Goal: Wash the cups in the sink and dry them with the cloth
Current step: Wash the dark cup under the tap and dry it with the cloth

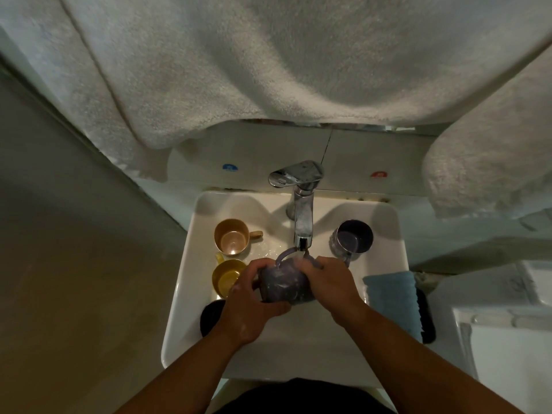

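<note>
White sink (179,294), hands (286,291) grip purple cup (282,283)

Both bare forearms reach in from the near edge and converge at mid-scene. The left hand (251,297) curls its fingers and thumb round the left side of the soapy purple plastic cup (282,283). The right hand (327,282) wraps over its right side, knuckles up.
</note>
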A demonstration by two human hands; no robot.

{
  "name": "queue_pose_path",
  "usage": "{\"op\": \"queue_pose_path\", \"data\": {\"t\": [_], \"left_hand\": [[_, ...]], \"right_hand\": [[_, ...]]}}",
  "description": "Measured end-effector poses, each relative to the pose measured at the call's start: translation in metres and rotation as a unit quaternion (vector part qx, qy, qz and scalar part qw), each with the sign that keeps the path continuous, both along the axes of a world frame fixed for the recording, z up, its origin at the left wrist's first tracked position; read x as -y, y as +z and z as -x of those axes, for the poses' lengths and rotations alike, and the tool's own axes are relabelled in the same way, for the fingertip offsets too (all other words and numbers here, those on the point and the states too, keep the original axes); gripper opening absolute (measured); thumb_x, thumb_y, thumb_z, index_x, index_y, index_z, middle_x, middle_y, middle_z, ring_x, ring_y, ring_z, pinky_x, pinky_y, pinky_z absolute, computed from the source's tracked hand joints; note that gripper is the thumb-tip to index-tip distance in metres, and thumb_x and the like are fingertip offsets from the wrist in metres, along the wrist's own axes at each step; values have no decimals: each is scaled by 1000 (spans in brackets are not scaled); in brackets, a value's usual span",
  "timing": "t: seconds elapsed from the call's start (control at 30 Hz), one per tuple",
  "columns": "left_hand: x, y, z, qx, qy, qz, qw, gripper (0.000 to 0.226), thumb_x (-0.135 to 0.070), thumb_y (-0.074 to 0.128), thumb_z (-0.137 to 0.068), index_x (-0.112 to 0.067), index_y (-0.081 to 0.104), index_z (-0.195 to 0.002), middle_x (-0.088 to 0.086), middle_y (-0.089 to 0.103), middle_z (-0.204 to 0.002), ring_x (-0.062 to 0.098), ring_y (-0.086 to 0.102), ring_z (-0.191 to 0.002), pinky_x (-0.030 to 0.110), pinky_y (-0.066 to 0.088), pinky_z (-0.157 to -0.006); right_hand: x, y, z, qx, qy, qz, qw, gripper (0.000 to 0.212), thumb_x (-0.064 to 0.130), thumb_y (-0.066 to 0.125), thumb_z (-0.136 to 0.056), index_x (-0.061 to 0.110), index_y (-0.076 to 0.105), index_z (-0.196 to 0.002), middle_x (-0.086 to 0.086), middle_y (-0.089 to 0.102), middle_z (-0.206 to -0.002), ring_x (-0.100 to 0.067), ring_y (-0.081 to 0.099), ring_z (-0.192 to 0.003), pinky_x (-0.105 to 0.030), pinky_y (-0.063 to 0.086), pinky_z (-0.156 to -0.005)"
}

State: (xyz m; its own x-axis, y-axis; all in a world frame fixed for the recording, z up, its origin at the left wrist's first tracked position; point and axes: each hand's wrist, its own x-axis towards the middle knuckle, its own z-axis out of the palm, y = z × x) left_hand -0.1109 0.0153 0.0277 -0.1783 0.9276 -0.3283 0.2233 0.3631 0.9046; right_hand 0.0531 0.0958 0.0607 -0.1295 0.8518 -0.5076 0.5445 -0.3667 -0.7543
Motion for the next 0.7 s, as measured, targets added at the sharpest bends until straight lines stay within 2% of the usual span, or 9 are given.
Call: {"op": "queue_pose_path", "data": {"t": [0.13, 0.2, 0.27, 0.33, 0.37, 0.5, 0.6, 0.63, 0.7], "left_hand": [[1, 0, 0, 16, 10, 9, 1000, 82, -8, 94, -64, -40, 48, -125, -17, 55, -130, 13, 59, -118, 34, 61, -90], [0, -1, 1, 17, 8, 14, 1000, 83, -10, 94, -64, -39, 48, -127, -12, 56, -132, 14, 59, -119, 35, 61, -90], [-1, -1, 2, 17, 2, 15, 1000, 86, -10, 95, -63, -38, 49, -129, -8, 57, -134, 16, 59, -120, 40, 61, -90], [-2, -1, 5, 28, 5, 15, 999, 85, -7, 95, -62, -35, 49, -129, -5, 58, -134, 20, 61, -119, 40, 62, -87], [-3, -3, 7, 32, 4, 15, 999, 85, -6, 94, -63, -34, 48, -129, -3, 58, -133, 21, 62, -118, 39, 62, -87], [-4, -4, 11, 73, -9, 40, 997, 91, -17, 95, -65, -31, 44, -138, -3, 56, -136, 22, 62, -119, 39, 63, -83], [-12, 8, 4, 104, 15, 68, 992, 69, -27, 82, -83, -33, 45, -141, -1, 54, -135, 23, 63, -113, 23, 60, -67], [-16, 11, 2, 92, 28, 70, 993, 59, -31, 75, -88, -32, 47, -140, 0, 54, -134, 24, 62, -112, 22, 59, -63], [-21, 13, -2, 81, 47, 70, 993, 49, -37, 68, -93, -31, 51, -138, 4, 57, -134, 24, 63, -111, 29, 63, -66]], "right_hand": [[2, 3, 1, -16, 74, -15, 997, 22, 54, 77, -77, 37, 64, -75, 3, 72, -86, -12, 68, -82, -34, 59, -79], [1, 0, 2, 7, 45, -27, 999, 32, 60, 64, -84, 29, 69, -78, -1, 72, -85, -16, 68, -81, -41, 59, -81], [0, -3, 1, 10, 24, -20, 999, 42, 61, 57, -88, 22, 73, -83, -3, 72, -83, -17, 68, -79, -40, 59, -80], [1, -6, -4, -54, 58, -7, 997, 16, 43, 70, -90, 27, 73, -93, 3, 74, -90, -10, 70, -83, -30, 59, -79], [3, -7, -7, -82, 81, -5, 993, 12, 34, 73, -90, 29, 73, -101, 5, 75, -95, -8, 71, -87, -29, 60, -82], [7, -15, -16, -135, 68, 14, 989, 22, 21, 64, -97, 20, 70, -118, 3, 75, -105, -9, 70, -97, -30, 57, -88], [12, -12, -17, -159, 45, 17, 986, 20, 19, 60, -98, 20, 69, -116, 6, 75, -104, -5, 68, -96, -20, 53, -82], [13, -11, -17, -161, 46, 14, 986, 18, 19, 60, -99, 21, 68, -115, 8, 75, -102, -3, 68, -95, -17, 53, -80], [14, -10, -16, -148, 53, 9, 988, 15, 22, 59, -99, 25, 67, -112, 8, 74, -100, 0, 67, -93, -16, 52, -78]]}}
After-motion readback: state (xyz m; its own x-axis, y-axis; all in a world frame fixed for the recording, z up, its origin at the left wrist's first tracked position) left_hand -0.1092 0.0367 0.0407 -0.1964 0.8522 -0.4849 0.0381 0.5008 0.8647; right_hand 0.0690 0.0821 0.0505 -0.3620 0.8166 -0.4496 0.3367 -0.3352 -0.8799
